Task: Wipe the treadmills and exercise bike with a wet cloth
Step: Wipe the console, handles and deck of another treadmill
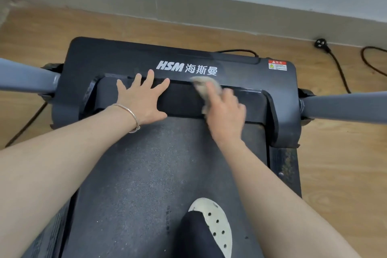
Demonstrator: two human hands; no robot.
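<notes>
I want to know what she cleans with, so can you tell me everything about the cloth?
The cloth is small, pale grey-beige and crumpled, and looks soft; motion blurs it. The right hand holds it, one finger stretched along its top, pressing it against the front lip of the black treadmill cover, just below the white logo. One end sticks out ahead of the fingers, another bit shows under the palm. Whether it is wet cannot be told.

Black treadmill (240, 69) on wood floor, blurred beige cloth (206, 87) against its motor-cover edge
</notes>
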